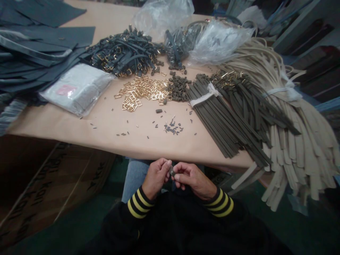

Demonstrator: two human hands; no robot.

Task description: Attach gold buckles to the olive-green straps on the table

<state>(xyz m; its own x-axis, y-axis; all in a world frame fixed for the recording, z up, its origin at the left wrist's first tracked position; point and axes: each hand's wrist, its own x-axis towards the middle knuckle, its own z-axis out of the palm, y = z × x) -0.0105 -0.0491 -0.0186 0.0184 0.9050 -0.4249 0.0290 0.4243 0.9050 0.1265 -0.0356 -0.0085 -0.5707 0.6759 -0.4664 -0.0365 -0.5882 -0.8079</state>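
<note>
My left hand and my right hand meet in front of the table's near edge, above my lap. Between their fingertips is a small dark loop, pinched from both sides; its details are too small to make out. Beyond the hands, small dark pieces lie scattered on the paper-covered table. One larger dark loop lies behind them. Farther back are a heap of gold buckles and a pile of dark loops.
Tied dark straps and long beige straps cover the right side. A plastic-wrapped packet lies left, near dark sheets. Buckled straps and clear bags stand behind. A cardboard box is below left.
</note>
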